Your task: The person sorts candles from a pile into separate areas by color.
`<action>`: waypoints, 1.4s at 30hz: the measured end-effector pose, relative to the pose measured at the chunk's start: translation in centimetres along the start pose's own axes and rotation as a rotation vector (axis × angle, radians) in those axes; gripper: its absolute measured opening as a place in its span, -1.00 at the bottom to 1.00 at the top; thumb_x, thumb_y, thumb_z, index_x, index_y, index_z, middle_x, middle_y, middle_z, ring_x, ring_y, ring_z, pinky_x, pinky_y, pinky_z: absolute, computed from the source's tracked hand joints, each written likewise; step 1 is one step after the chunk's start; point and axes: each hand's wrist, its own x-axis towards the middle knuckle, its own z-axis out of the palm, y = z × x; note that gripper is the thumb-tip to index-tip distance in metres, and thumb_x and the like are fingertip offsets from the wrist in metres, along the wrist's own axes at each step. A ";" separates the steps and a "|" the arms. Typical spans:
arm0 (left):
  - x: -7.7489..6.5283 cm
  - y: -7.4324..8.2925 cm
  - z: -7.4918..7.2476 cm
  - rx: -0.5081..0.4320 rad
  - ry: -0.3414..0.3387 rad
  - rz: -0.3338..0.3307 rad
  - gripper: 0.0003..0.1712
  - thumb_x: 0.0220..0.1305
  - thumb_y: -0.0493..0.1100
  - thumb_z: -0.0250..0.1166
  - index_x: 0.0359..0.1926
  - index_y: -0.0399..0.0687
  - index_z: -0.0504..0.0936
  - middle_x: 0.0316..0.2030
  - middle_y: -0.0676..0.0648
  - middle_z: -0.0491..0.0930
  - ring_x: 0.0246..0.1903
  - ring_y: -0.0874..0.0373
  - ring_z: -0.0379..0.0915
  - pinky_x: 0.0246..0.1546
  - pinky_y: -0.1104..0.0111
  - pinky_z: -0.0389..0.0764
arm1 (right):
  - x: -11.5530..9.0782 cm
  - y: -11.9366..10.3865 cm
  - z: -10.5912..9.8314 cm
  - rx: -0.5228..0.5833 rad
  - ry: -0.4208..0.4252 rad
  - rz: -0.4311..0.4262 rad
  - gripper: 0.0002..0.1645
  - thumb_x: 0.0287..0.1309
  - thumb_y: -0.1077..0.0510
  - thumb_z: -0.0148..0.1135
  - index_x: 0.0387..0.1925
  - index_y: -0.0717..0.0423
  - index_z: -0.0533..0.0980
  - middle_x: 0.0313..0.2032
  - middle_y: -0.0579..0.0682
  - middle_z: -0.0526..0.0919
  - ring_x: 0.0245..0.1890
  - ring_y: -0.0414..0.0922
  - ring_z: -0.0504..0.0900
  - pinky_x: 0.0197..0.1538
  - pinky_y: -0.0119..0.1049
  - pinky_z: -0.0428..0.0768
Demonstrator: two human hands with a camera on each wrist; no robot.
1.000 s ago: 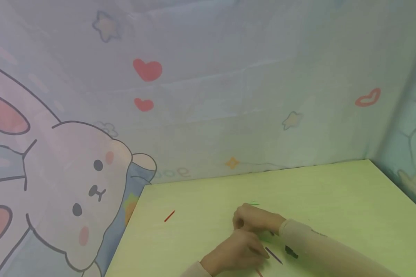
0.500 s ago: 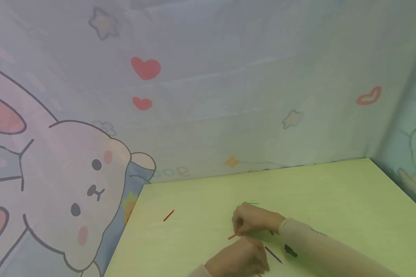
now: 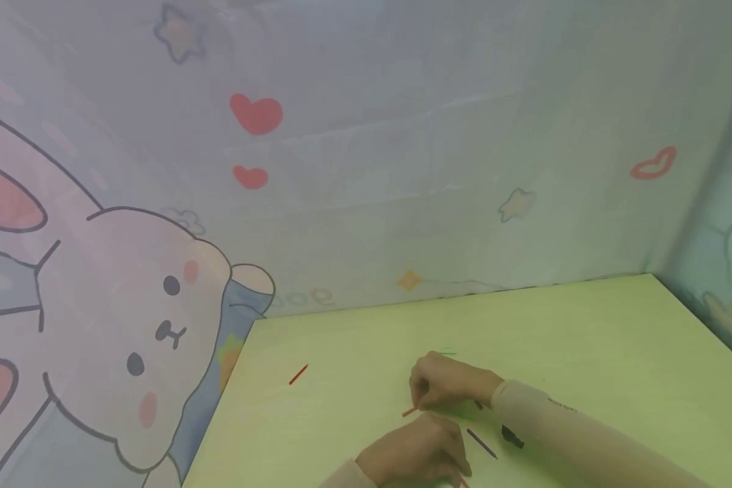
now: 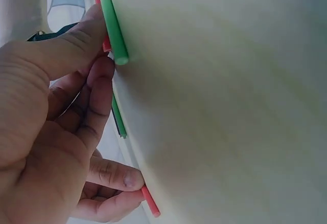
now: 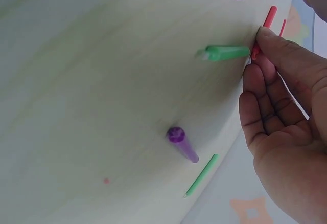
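Observation:
My left hand (image 3: 415,451) is low in the head view, thumb and fingertips pinching a thin red stick (image 3: 465,483). In the left wrist view this red stick (image 4: 107,45) is mostly hidden behind the thumb and a green stick (image 4: 115,27) lying close beside it. Just beyond, my right hand (image 3: 451,381) pinches another short red stick (image 3: 409,411) at table level, one end poking out past the fingertips. The right wrist view shows that red stick (image 5: 270,17) between thumb and finger, with a green stick (image 5: 227,53) near its lower end.
A purple stick (image 3: 482,444) lies below the right wrist, and another purple stick (image 5: 184,144) shows in the right wrist view. Farther off are a green stick (image 3: 448,353) and a red stick (image 3: 299,374). A printed cloth wall (image 3: 354,169) rises behind the pale table (image 3: 573,339).
The left hand has drawn back slightly from the right hand and its fingers have closed on the red stick. The red stick in the right hand has come into view. The right hand stays nearly still.

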 end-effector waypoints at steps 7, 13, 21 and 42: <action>0.2 0.1 0.1 0.007 -0.021 -0.021 -0.96 0.33 -0.10 0.63 -0.21 0.13 0.96 -0.30 0.27 0.84 -0.25 0.73 0.48 -0.05 0.86 0.41 | -0.1 0.0 0.0 0.042 -0.002 -0.007 -0.79 0.18 0.31 0.64 -0.42 -0.06 0.79 -0.45 -0.35 0.72 -0.42 -0.41 0.63 -0.28 -0.48 0.71; 0.1 0.3 0.2 -0.066 -0.045 -0.094 -0.94 0.43 -0.12 0.56 -0.18 0.07 0.96 -0.30 0.25 0.84 -0.25 0.75 0.43 -0.04 0.84 0.42 | -0.1 0.5 0.2 0.040 -0.001 -0.035 -0.80 0.23 0.31 0.61 -0.42 -0.04 0.80 -0.43 -0.36 0.72 -0.41 -0.42 0.63 -0.27 -0.50 0.71; 0.3 0.4 0.2 -0.104 -0.059 -0.118 -0.95 0.43 -0.17 0.57 -0.17 0.03 0.96 -0.30 0.23 0.85 -0.28 0.76 0.44 -0.14 0.84 0.46 | -0.1 0.6 0.4 0.029 0.011 -0.038 -0.81 0.18 0.32 0.61 -0.42 -0.04 0.80 -0.43 -0.35 0.72 -0.41 -0.42 0.63 -0.28 -0.49 0.71; 0.2 0.8 0.2 -0.126 -0.023 -0.179 -0.91 0.29 -0.20 0.64 -0.24 0.12 0.95 -0.34 0.30 0.81 -0.35 0.81 0.43 -0.27 0.82 0.52 | 0.4 0.6 -3.1 0.005 0.081 -0.144 -0.85 0.31 0.26 0.59 -0.29 -0.09 0.84 -0.28 -0.35 0.73 -0.26 -0.42 0.68 -0.11 -0.43 0.75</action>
